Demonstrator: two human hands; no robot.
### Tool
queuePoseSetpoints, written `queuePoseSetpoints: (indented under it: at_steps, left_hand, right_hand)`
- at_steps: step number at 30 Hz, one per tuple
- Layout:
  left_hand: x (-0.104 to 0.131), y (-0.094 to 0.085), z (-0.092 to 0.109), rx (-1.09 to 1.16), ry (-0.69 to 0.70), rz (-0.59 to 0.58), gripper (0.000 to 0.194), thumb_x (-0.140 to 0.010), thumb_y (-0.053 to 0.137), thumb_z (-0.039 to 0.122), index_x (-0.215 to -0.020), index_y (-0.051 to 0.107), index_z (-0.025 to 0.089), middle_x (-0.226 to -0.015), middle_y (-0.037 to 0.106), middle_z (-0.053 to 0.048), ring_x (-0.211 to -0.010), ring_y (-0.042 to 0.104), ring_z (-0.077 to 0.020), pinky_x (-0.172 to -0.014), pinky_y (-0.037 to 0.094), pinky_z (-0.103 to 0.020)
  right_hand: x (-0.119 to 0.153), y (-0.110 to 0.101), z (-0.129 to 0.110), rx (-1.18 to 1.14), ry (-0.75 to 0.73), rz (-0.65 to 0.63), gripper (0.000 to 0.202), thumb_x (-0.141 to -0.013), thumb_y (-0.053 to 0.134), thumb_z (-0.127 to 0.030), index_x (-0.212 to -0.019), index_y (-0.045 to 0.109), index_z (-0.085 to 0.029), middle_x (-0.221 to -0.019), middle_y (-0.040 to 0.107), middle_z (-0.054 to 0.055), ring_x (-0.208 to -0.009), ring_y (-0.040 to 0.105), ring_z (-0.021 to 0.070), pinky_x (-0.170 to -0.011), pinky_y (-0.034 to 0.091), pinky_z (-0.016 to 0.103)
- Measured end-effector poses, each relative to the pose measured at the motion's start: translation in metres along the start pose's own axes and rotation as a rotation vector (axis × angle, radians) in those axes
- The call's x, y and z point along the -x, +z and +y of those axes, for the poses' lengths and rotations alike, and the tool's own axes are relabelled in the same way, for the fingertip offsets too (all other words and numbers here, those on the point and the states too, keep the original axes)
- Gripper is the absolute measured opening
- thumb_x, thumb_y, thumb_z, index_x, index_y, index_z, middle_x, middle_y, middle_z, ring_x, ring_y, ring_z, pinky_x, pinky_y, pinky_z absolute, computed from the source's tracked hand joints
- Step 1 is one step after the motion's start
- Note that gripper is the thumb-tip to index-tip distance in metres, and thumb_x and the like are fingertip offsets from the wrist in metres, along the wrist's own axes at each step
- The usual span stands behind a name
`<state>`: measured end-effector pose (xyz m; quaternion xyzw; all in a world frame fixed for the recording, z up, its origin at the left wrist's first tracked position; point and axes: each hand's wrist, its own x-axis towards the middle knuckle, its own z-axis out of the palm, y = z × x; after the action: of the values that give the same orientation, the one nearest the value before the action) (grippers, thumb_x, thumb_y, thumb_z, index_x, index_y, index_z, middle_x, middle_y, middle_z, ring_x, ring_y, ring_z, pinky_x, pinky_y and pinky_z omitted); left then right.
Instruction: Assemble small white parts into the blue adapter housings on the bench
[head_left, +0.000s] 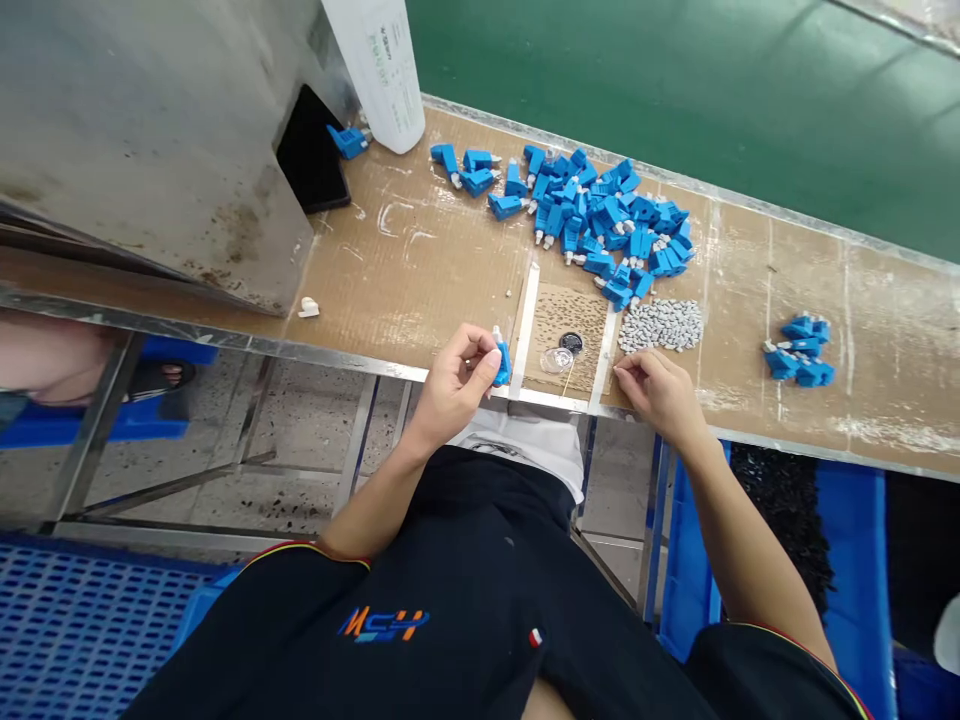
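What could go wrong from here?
- Drop: the left hand pinches a blue part right by the bench's front edge; a slip could send it to the floor.
- Scatter: the right hand sits beside loose grey pieces; a brush might spread them.
- Knock: the thin stick lies close to that edge and could get bumped off.

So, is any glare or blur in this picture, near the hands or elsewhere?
Head view: the left hand and the white-tipped blue plastic part it holds look fairly sharp, as does the right hand; head view: bright highlights show on the clear round plastic piece; head view: soft reflections lie on the green surface.
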<state>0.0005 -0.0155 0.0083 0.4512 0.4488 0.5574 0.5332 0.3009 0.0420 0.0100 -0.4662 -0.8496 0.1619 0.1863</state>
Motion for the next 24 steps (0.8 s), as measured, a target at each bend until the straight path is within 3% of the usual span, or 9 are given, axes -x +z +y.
queuePoseSetpoints:
  at_steps: [5,9,13,24]
  left_hand:
    - [0.003,0.001,-0.005,0.003,-0.003,-0.010,0.030,-0.096,0.069,0.046,-0.091,0.052,0.021,-0.077,0.059,0.003,-0.063,0.055,-0.0081,-0.055,0.047,-0.019]
    - [0.005,-0.001,-0.006,-0.003,-0.008,-0.011,0.028,-0.096,0.068,0.044,-0.092,0.052,0.021,-0.079,0.057,0.003,-0.066,0.055,-0.0081,-0.059,0.048,-0.020]
    - [0.008,-0.005,-0.005,-0.028,0.004,-0.001,0.027,-0.096,0.067,0.044,-0.091,0.053,0.021,-0.079,0.055,0.003,-0.065,0.052,-0.0077,-0.059,0.046,-0.020]
    - [0.014,-0.007,-0.008,-0.032,0.013,-0.028,0.025,-0.097,0.065,0.041,-0.090,0.053,0.021,-0.081,0.057,0.002,-0.067,0.053,-0.0081,-0.061,0.044,-0.021]
  right_hand:
    - [-0.021,-0.012,-0.034,-0.047,-0.082,-0.048,0.012,-0.100,0.054,-0.027,-0.089,0.056,-0.025,-0.079,0.063,0.003,-0.067,0.059,0.0187,-0.064,0.048,0.032]
    - [-0.041,-0.015,-0.054,-0.015,-0.137,-0.159,0.011,-0.099,0.053,-0.023,-0.089,0.056,-0.024,-0.082,0.064,0.004,-0.069,0.060,0.0189,-0.065,0.046,0.031]
    - [-0.050,-0.014,-0.056,0.029,-0.159,-0.246,0.011,-0.098,0.053,-0.022,-0.088,0.056,-0.023,-0.081,0.064,0.005,-0.070,0.061,0.0198,-0.065,0.045,0.031]
    - [-0.057,-0.015,-0.062,0.185,-0.168,-0.298,0.013,-0.098,0.052,-0.024,-0.086,0.057,-0.023,-0.079,0.063,0.005,-0.068,0.060,0.0206,-0.064,0.043,0.031]
